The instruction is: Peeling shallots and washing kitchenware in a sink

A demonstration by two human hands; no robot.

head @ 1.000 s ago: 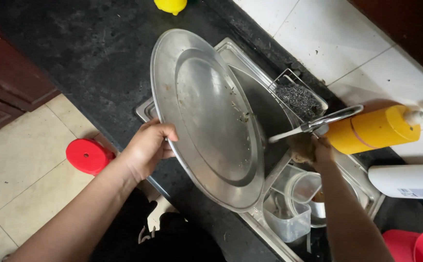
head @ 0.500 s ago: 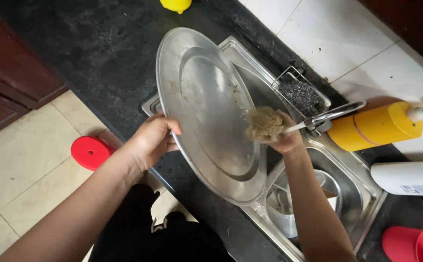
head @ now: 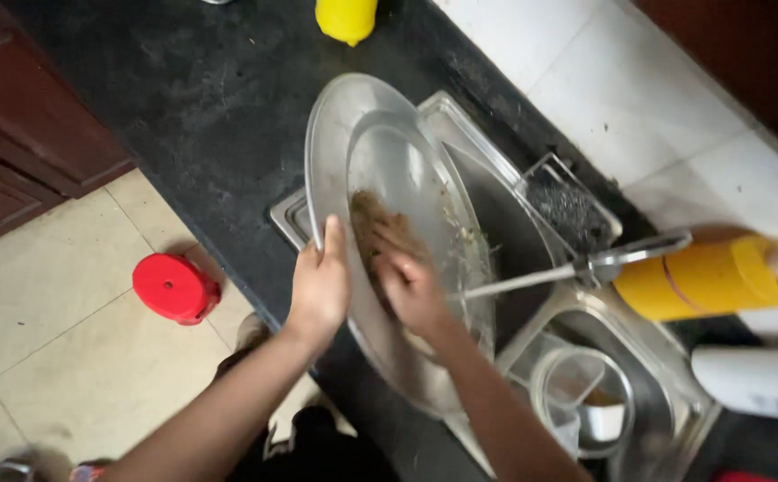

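Right hand (head: 411,286) has slid down the steel platter (head: 407,170), tilted over the sink (head: 674,411), fingers pressing a brown scrubber (head: 373,217) to its face. Left hand (head: 319,286) grips the near rim.

Home kitchen, at the washing-up spot. Steel sink (head: 665,393) set into a black stone counter (head: 201,98), tap (head: 585,268) over the basin, wire scrubber rack (head: 567,210) at its 1 o'clock corner. White tiled wall (head: 639,98) at 1 o'clock. Dark wood cabinet (head: 23,134) at 10 o'clock; pale tiled floor (head: 58,357) at 8 o'clock.
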